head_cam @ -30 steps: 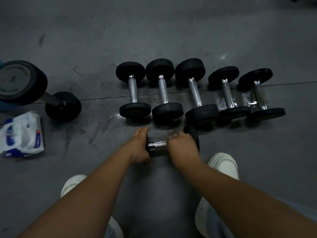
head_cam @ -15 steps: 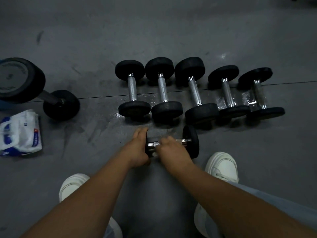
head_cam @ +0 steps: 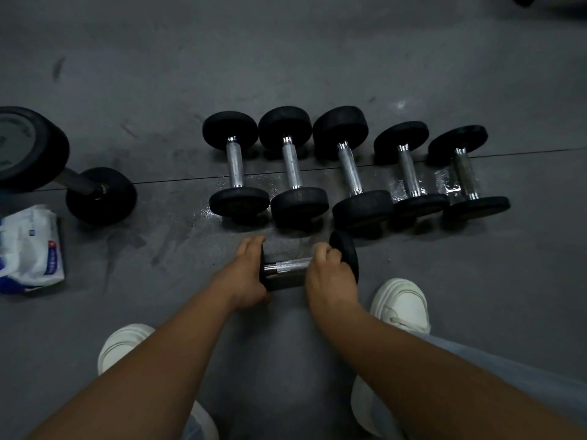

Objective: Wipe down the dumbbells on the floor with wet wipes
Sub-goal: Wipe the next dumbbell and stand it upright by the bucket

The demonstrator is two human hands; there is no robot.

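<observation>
The right hand (head_cam: 330, 277) has slid back along the small dumbbell (head_cam: 287, 266), which has round black rubber heads on a knurled chrome bar. Half a second ago the hand was at mid-bar; it is now at the end by the right head, where it also sat a second ago. That back-and-forth reads as a wiping stroke under way on this piece. Its fingers are curled round the bar; whether a wet wipe lies under them cannot be told. The left hand (head_cam: 251, 274) has kept its place, fingers wrapped over the left head to steady the dumbbell. The dumbbell lies crosswise between the two hands on the dark grey matte floor (head_cam: 286, 58).

Just beyond the hands stands a row of five dumbbells (head_cam: 349, 168), side by side, with the same black heads and bright steel handles. Glistening wet patches (head_cam: 451, 187) on the floor beyond the right hand suggest those are already wiped. Well out from the left hand lies a crumpled white-and-blue plastic pack of wet wipes (head_cam: 30, 249), and beyond it a larger black dumbbell (head_cam: 101, 195).
</observation>
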